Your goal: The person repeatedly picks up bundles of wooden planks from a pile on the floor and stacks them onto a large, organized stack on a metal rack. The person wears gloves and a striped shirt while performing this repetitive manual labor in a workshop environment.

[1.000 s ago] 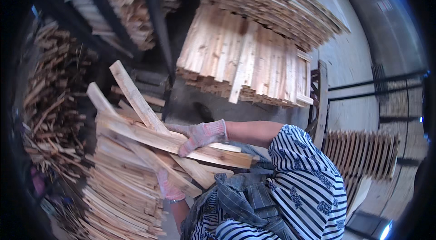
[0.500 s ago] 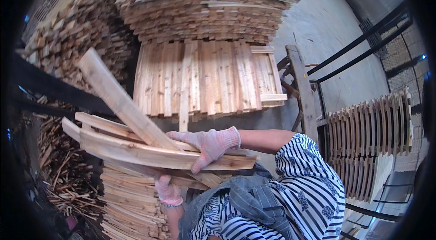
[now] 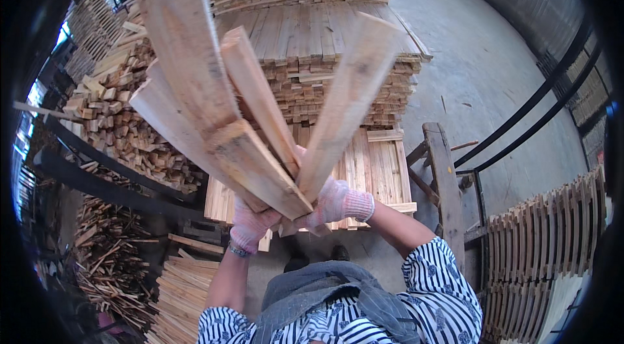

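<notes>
Several wooden boards (image 3: 195, 77) fan upward and outward from my two gloved hands, gripped together near their lower ends. My left hand (image 3: 253, 222) is closed around the bundle from the left side, its glove pale pink. Wrapped round the right of the same bundle is my right hand (image 3: 328, 204), in a matching glove. One board (image 3: 351, 90) leans to the right, apart from the others. Behind the bundle lies a low layer of boards (image 3: 387, 175), partly hidden by my hands and the held boards.
A tall board stack (image 3: 351, 84) stands beyond. At left are a heap of short wood pieces (image 3: 130, 129), thin scraps (image 3: 110, 253) and a stack of slats (image 3: 179, 292). A wooden trestle (image 3: 443, 181) and racked slats (image 3: 546, 233) stand at right.
The boards have swung from lying across in front of me to standing up in a fan. Both hands have moved together at their lower ends, and my left hand has risen into fuller view.
</notes>
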`<action>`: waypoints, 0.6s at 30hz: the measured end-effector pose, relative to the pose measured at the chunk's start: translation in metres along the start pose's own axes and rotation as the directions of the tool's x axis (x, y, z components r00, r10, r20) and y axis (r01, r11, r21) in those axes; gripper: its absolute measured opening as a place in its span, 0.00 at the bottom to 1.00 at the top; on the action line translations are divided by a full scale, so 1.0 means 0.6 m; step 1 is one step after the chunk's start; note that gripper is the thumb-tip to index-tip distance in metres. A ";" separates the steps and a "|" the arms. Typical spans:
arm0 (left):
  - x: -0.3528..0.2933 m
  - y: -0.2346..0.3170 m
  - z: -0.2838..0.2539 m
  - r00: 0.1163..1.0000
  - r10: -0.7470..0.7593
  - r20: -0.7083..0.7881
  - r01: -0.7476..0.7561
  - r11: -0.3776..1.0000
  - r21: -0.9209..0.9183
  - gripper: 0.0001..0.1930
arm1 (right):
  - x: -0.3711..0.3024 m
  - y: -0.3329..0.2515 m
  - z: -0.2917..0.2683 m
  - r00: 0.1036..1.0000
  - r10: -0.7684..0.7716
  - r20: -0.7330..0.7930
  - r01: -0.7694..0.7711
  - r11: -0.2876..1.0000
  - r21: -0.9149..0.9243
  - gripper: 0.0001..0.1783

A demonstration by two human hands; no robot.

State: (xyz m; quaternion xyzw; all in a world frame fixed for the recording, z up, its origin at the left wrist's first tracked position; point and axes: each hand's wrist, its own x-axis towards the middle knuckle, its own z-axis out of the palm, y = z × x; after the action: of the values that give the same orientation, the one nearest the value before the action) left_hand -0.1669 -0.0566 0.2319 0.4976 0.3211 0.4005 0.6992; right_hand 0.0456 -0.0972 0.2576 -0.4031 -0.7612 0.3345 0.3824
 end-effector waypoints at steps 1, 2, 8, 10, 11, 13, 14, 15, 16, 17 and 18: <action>0.021 -0.010 -0.006 0.999 -0.006 0.039 0.004 0.998 0.069 0.50 | 0.001 0.011 -0.007 0.992 -0.109 -0.060 0.101 0.987 -0.127 0.60; 0.047 -0.025 -0.017 0.997 -0.019 0.077 0.008 0.990 0.140 0.51 | 0.003 0.026 -0.022 0.970 -0.225 -0.089 0.187 0.930 -0.316 0.69; 0.199 -0.110 -0.070 0.883 -0.274 0.382 0.093 0.899 0.428 0.43 | -0.025 0.184 0.032 0.931 0.188 -0.312 -0.280 0.918 -0.281 0.68; 0.236 -0.173 -0.086 0.801 -0.446 0.398 0.407 0.895 0.184 0.41 | -0.037 0.237 0.060 0.904 0.286 -0.319 -0.355 0.917 -0.183 0.64; 0.249 -0.215 -0.114 0.716 -0.546 0.435 0.514 0.834 0.201 0.39 | -0.034 0.268 0.088 0.885 0.386 -0.260 -0.432 0.890 -0.147 0.65; 0.246 -0.187 -0.072 0.747 -0.490 0.449 0.463 0.868 0.177 0.30 | -0.034 0.316 0.106 0.826 0.523 -0.211 -0.550 0.830 -0.095 0.69; 0.257 -0.210 -0.080 0.750 -0.481 0.454 0.460 0.873 0.165 0.30 | -0.028 0.338 0.106 0.803 0.553 -0.223 -0.578 0.814 -0.061 0.70; 0.244 -0.236 -0.113 0.758 -0.493 0.428 0.475 0.866 0.157 0.31 | -0.016 0.334 0.124 0.793 0.544 -0.272 -0.560 0.828 0.024 0.70; 0.252 -0.260 -0.130 0.770 -0.474 0.428 0.459 0.877 0.145 0.32 | -0.005 0.337 0.118 0.779 0.522 -0.347 -0.532 0.843 0.074 0.71; 0.259 -0.286 -0.149 0.783 -0.453 0.426 0.441 0.888 0.132 0.33 | -0.010 0.355 0.130 0.785 0.532 -0.317 -0.558 0.830 0.011 0.70; 0.287 -0.309 -0.161 0.799 -0.414 0.435 0.403 0.907 0.122 0.34 | -0.011 0.379 0.131 0.792 0.534 -0.296 -0.574 0.816 -0.064 0.70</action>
State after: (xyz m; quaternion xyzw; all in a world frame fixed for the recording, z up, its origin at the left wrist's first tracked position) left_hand -0.1227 0.1034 0.0178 0.5040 0.2541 0.1099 0.8181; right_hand 0.0624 -0.0165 0.0315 -0.6771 -0.5742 0.3170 0.3338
